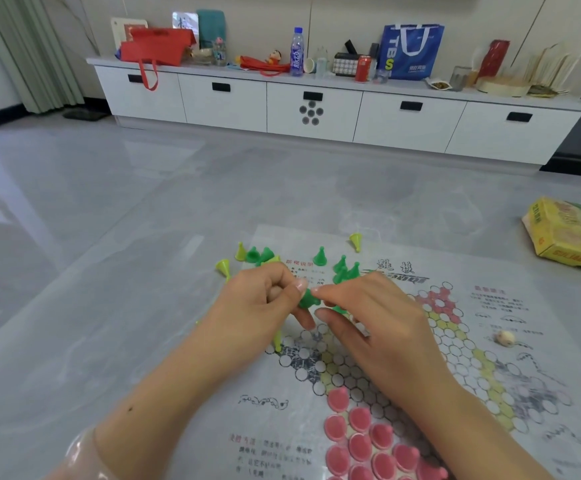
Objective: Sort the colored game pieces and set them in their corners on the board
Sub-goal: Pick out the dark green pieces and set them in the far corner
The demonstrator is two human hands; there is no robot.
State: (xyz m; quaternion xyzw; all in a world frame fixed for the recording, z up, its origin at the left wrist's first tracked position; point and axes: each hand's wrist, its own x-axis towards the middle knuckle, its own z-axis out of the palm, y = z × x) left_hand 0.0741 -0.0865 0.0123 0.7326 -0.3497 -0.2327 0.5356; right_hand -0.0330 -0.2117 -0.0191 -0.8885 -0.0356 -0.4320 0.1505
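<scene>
A paper game board (490,341) printed with a star of circles lies on the grey floor. Several pink pieces (361,441) stand in its near corner. Loose dark green pieces (342,268) and yellow-green pieces (355,241) lie scattered at the board's far left edge. My left hand (265,299) and my right hand (361,313) meet above the board's left part, both pinching a dark green piece (308,299) between their fingertips. Another green piece (338,309) shows under my right fingers. A yellow-green piece (278,342) stands below my left hand.
A yellow game box (569,237) lies on the floor at the right. A small beige ball (505,338) rests on the board's right side. A long white cabinet (316,109) with bags, bottles and a can lines the far wall.
</scene>
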